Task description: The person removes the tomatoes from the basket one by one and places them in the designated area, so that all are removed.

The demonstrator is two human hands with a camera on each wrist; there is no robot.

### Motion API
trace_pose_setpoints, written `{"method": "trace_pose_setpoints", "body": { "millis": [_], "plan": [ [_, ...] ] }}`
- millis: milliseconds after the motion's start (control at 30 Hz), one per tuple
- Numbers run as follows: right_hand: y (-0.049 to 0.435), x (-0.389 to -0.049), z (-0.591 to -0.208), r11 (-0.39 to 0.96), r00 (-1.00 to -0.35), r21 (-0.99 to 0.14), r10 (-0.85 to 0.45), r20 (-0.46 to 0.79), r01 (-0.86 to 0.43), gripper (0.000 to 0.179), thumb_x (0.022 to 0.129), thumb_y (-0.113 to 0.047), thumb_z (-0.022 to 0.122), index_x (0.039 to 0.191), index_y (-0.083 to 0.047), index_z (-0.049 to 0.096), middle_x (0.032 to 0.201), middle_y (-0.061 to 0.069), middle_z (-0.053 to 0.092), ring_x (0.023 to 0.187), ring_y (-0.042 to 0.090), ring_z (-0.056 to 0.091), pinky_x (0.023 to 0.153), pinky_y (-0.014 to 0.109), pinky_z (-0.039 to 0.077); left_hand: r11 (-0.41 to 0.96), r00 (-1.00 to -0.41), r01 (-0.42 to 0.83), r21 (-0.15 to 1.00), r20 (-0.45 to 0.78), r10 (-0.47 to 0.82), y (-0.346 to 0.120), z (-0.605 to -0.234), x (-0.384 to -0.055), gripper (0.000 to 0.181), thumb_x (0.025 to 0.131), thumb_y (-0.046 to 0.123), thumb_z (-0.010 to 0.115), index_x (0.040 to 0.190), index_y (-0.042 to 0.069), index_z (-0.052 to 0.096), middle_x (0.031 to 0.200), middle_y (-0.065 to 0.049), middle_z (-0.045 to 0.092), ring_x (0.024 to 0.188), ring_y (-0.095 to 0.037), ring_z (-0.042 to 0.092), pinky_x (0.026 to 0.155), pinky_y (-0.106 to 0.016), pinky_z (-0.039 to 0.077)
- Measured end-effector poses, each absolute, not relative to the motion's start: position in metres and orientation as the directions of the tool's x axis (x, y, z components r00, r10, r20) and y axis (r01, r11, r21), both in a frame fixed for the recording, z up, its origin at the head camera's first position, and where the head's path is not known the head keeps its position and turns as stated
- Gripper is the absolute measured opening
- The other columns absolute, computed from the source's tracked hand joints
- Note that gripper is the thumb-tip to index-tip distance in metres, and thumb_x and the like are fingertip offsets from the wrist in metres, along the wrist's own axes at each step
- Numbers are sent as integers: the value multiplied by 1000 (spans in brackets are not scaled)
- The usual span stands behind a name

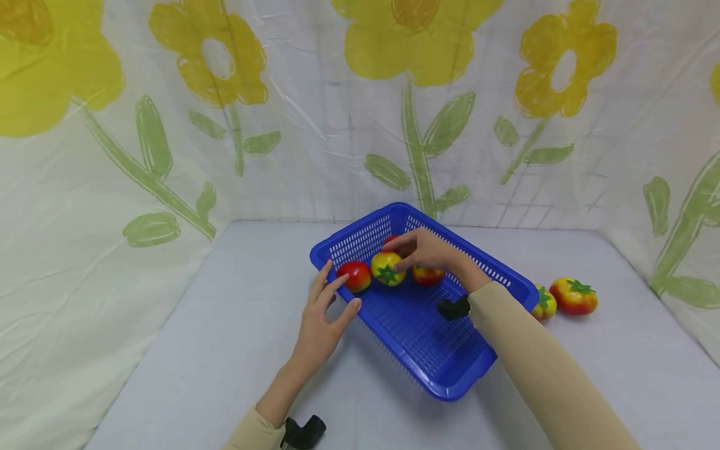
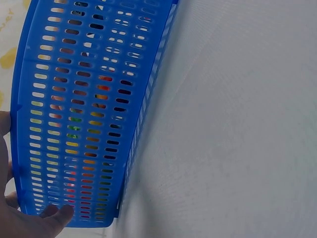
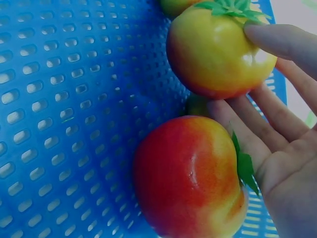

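A blue plastic basket [image 1: 416, 331] with slotted walls stands slanted on the table. My left hand [image 1: 316, 328] holds its left rim; the left wrist view shows the thumb [image 2: 59, 218] against the outer wall and other fingers behind the rim. Inside the far half of the basket, my right hand [image 1: 427, 253] grips a yellow tomato [image 1: 387, 267] with a green leafy top, thumb near the leaves and fingers beneath. Beside it lie a red fruit [image 1: 355, 276] on the left and a red-yellow fruit [image 1: 427, 275] on the right. Another red one [image 1: 391, 239] is mostly hidden behind the hand.
Outside the basket, to its right, a red-yellow tomato [image 1: 574, 296] and a yellowish one [image 1: 544, 304] lie on the white table [image 1: 225, 337]; the basket rim partly covers the latter. A flower-printed curtain [image 1: 315, 162] hangs behind and at both sides.
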State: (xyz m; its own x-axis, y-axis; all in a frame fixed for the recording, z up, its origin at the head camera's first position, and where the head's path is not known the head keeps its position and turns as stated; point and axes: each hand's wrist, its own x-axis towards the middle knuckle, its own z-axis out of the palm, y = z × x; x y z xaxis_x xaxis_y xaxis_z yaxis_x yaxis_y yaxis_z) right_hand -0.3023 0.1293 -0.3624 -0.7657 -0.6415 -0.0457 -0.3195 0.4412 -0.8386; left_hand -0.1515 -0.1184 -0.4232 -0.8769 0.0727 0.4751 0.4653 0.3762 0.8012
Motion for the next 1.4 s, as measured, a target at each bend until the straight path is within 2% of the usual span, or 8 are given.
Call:
{"method": "trace_pose_setpoints", "body": {
  "millis": [167,267,400,533,900,1167,1400],
  "plan": [
    [128,-296,-354,439,-768,-845,-638,-55,-304,43,87,0,74,128,5,62,123,20,64,114,36,60,95,42,49,372,-871,476,797,485,76,-117,-423,-152,51,95,28,68,139,6,55,161,1,19,142,-35,28,99,-50,43],
    [129,-296,-355,428,-772,-849,-634,-38,-310,43,86,-2,74,127,4,63,122,19,65,113,34,61,94,41,49,373,-873,474,798,483,75,-117,-424,-152,51,95,29,68,139,6,55,161,2,19,142,-34,28,99,-50,43],
    [133,-302,-364,434,-790,-847,-613,-29,-306,41,86,-8,77,125,-6,68,119,9,68,109,25,63,92,37,50,378,-877,466,800,475,75,-117,-425,-152,51,95,30,68,139,7,55,161,4,19,142,-33,28,100,-49,43],
    [133,-303,-365,445,-805,-844,-593,-29,-298,40,85,-11,79,124,-11,70,117,4,68,108,21,64,91,36,51,379,-876,468,799,476,77,-117,-425,-152,51,95,30,68,139,6,55,161,3,19,142,-35,28,100,-51,43],
    [132,-301,-362,447,-830,-842,-558,0,-301,42,85,-14,79,125,-11,69,118,5,68,108,23,63,92,38,50,367,-877,465,806,476,67,-118,-424,-150,49,95,28,68,139,11,56,161,1,20,143,-32,27,101,-53,41],
    [130,-302,-360,428,-851,-866,-525,-5,-260,41,85,-14,79,125,-11,69,118,5,68,107,22,62,91,38,51,427,-880,448,785,471,58,-118,-422,-148,51,95,32,68,140,11,55,161,3,20,146,-24,18,107,-59,29],
    [129,-302,-358,404,-871,-889,-492,-12,-216,42,85,-16,79,125,-12,69,120,6,67,107,24,61,91,39,51,416,-879,452,789,474,55,-118,-420,-148,56,94,32,68,144,13,51,161,2,21,145,-23,20,106,-55,32]
  ]
}}
